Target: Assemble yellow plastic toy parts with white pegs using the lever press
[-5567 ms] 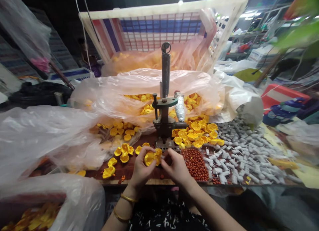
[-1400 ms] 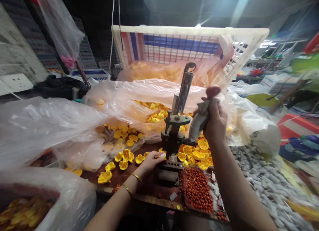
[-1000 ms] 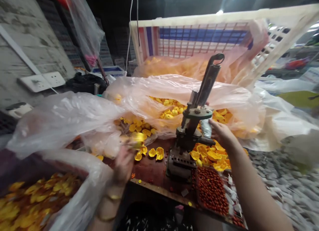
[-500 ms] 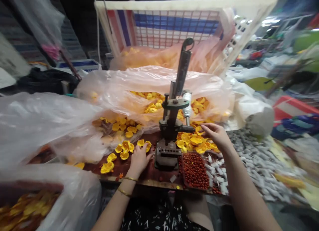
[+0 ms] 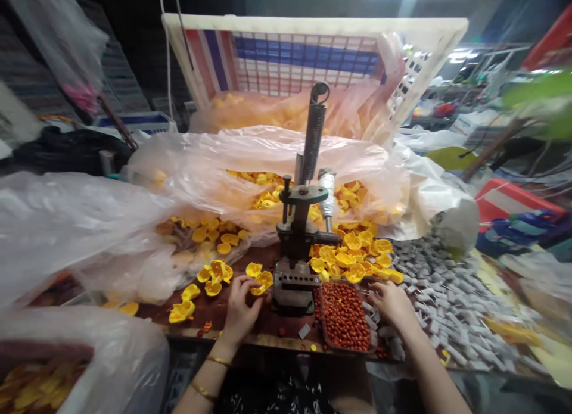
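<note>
Just left of the hand press (image 5: 295, 283), my left hand (image 5: 241, 310) has its thumb and fingers around a yellow plastic shell (image 5: 263, 283). A second yellow shell (image 5: 254, 269) lies right behind it. My right hand (image 5: 393, 304) is closed in a pinch at the right edge of a clear tray of red beads (image 5: 344, 316), beside small grey-white pieces with thin metal pins (image 5: 373, 316). What its fingertips hold, if anything, is too small to make out. Behind that tray lies a pile of yellow shells (image 5: 353, 256).
Many grey-white pieces (image 5: 451, 307) spread over the table's right side. Plastic bags of yellow shells (image 5: 268, 190) stand behind the press, with a tilted white crate (image 5: 313, 24) at the back. More yellow shells (image 5: 217, 271) lie at left, near another lined container (image 5: 129, 354).
My right hand has come down and nearer, from the yellow shell pile to the edge of the bead tray. My left hand stays by the press at the yellow shell. The view has shifted slightly.
</note>
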Motion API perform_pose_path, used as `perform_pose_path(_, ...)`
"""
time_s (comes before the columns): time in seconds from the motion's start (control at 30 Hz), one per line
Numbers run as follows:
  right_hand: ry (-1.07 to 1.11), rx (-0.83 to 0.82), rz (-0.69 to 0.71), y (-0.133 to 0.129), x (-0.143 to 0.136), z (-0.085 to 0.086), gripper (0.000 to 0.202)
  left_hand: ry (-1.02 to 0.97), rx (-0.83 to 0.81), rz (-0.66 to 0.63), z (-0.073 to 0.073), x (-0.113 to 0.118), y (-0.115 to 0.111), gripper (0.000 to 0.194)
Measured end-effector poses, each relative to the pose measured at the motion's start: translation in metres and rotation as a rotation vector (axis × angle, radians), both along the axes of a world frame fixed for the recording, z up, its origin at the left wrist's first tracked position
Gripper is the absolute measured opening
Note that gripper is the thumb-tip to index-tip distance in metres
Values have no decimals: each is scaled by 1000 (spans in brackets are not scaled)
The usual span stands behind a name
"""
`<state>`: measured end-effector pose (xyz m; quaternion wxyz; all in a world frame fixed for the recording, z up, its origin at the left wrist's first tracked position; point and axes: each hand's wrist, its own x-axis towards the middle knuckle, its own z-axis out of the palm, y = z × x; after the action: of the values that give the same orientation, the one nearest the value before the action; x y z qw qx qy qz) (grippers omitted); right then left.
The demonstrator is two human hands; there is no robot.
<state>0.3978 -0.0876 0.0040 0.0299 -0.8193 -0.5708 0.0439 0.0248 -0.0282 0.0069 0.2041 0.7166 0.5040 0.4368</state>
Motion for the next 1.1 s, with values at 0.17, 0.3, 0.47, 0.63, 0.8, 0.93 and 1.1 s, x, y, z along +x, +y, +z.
perform_pose_path(0.17,53,237,-107,-3,-19,25,30,-41,28,4,6,-4,-13,32)
perform_pose_path(0.3,484,410,392,-2,-118,54,22,-59,112,-41,7,6,-20,47)
perform_pose_path(0.47,381,299,623,0,-212,57,17,-32,172,-143,16,14,-30,54)
perform_pose_path(0.63,288,152,586,1,-224,60,21,-10,179,-188,16,11,-34,57)
perform_pose_path(0.8,391,99,579,1,-231,70,39,-42,129,-250,12,13,-32,56)
perform_pose_path(0.93,520,236,539,-1,-198,67,37,-154,-36,-154,13,10,-23,40)
perform_pose_path(1.1,144,-42,183,-3,-119,45,29,-728,-437,75,15,6,-13,32)
